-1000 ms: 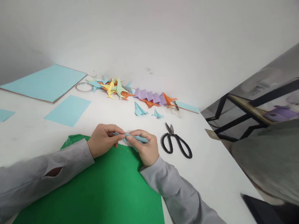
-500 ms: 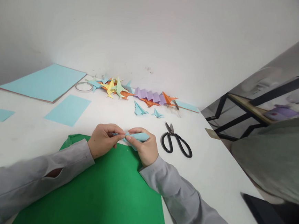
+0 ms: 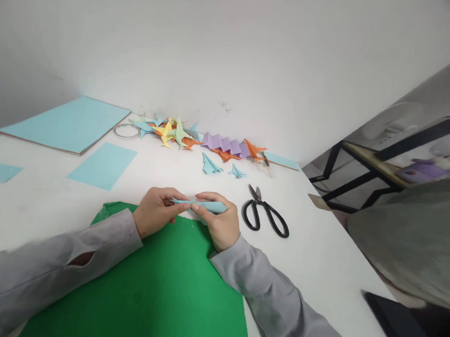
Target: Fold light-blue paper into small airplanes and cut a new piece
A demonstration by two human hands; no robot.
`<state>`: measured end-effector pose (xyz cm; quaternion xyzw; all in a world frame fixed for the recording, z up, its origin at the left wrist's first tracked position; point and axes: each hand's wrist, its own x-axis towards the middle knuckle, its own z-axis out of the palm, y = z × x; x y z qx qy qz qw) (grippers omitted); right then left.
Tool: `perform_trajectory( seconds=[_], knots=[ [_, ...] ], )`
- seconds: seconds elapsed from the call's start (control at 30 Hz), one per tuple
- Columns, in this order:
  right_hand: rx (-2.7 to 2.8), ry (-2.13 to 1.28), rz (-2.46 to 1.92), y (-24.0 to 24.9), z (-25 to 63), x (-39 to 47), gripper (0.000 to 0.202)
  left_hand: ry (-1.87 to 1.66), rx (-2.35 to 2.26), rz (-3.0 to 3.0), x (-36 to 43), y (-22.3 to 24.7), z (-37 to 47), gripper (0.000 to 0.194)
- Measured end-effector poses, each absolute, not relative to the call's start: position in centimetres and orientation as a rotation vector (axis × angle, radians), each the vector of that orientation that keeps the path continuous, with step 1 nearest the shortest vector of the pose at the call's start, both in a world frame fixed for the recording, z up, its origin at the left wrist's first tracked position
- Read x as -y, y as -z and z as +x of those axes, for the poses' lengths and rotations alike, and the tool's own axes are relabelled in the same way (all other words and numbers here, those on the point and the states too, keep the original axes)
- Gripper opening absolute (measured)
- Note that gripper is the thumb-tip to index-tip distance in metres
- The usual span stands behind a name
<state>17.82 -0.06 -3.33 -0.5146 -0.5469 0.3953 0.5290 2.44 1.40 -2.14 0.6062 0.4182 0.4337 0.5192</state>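
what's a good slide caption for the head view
Left hand and right hand pinching folded blue paper, black-handled scissors lying nearby.

So I'm wearing a plain grey long-sleeved top, and my left sleeve (image 3: 41, 271) has a seam running along the forearm plus a slit (image 3: 81, 258) behind the cuff (image 3: 133, 229) that gapes in a kinda eye shape. The right sleeve (image 3: 277, 302) is way more rumpled, all soft folds, with its edge (image 3: 224, 256) sitting pretty loose at the wrist. Left hand (image 3: 157, 212) and right hand (image 3: 223, 225) are both bare, btw.
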Motion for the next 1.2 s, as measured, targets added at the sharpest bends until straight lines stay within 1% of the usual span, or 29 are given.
perform_trajectory(
  seconds=[0.2,0.4,0.73,1.03,1.2],
  knots=[
    [1.379,-0.949,-1.214,3.33,17.96,0.04,0.027,-1.092,-0.928,1.548,-1.30,1.89,2.32,0.018],
    [1.407,-1.049,-1.178,3.41,18.05,0.00,0.021,-1.125,-0.928,1.571,-1.18,2.00,2.36,0.017],
    [1.394,-0.972,-1.227,3.09,17.93,0.09,0.021,-1.122,-0.964,1.387,-1.44,2.20,2.37,0.018],
    [1.366,-0.990,-1.208,3.17,17.91,0.13,0.021,-1.150,-0.937,1.437,-1.49,2.48,2.33,0.015],
    [1.396,-0.976,-1.188,3.22,17.88,0.14,0.017,-1.167,-0.893,1.455,-1.56,2.57,2.29,0.017]
  ],
)
